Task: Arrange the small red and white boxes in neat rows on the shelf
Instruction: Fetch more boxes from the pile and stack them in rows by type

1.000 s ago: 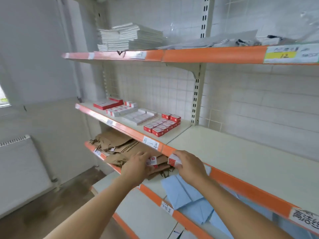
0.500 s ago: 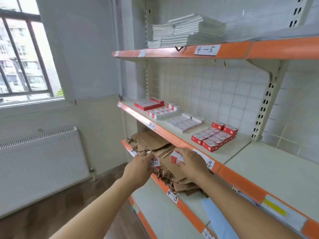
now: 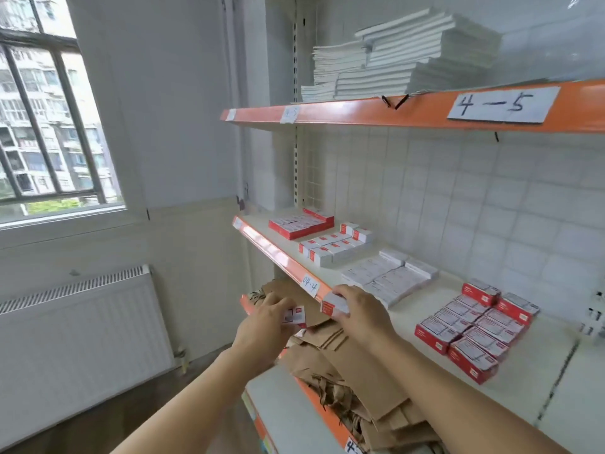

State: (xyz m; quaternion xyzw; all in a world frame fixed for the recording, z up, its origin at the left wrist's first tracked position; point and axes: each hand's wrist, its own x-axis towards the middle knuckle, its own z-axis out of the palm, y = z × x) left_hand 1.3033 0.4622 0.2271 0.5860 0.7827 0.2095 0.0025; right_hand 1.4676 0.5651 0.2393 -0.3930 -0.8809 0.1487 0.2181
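**Boxes in both hands at the shelf edge**

Forearms reach up from the bottom of the view toward the orange-fronted shelf (image 3: pixel 278 257). The left hand (image 3: pixel 265 326) has its grip closed round a small red and white box (image 3: pixel 296 315), held in front of the brown paper bags (image 3: pixel 343 362) heaped on the shelf below. The right hand (image 3: pixel 363 311) pinches a second small box (image 3: pixel 334 306) right at the front lip of the shelf, just beside the handwritten label (image 3: pixel 310 284) — fingers curled over its top.

Further along to the right, a block of red boxes (image 3: pixel 474 329) lies in tidy rows on the shelf board, with two more standing at its far end. Behind the right hand sits a flat group of white boxes (image 3: pixel 389 276). Beyond those, a row of white boxes with red ends (image 3: pixel 334 245), and at the far left end a low red-sided pack (image 3: pixel 301 222).

Up above, the next shelf carries stacked white booklets (image 3: pixel 402 57) and a paper tag marked 4—5 (image 3: pixel 502 104). At the left are a radiator (image 3: pixel 78 339) and a barred window (image 3: pixel 49 126).
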